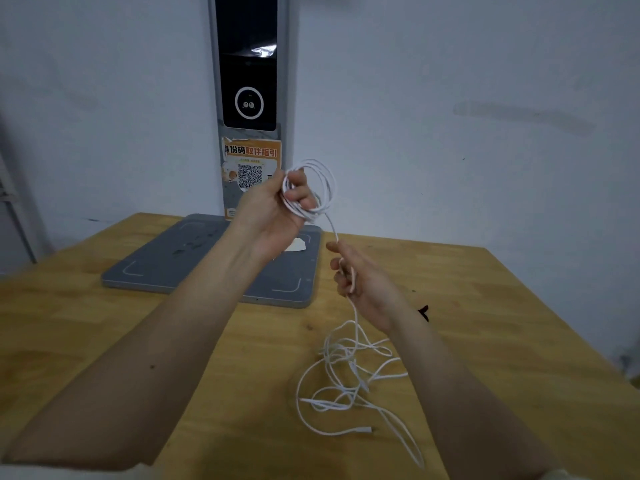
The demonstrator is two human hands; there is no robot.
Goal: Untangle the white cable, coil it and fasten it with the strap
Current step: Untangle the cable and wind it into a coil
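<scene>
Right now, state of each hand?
Left hand: closed on the coiled loops of the white cable.
Right hand: closed on the cable's running length, feeding up from the tangle on the table.

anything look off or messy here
Yes: most of the white cable is a loose tangle on the table, unlike the neat loops in the left hand. The sticker on the panel behind is torn and peeling at its top edge.
</scene>
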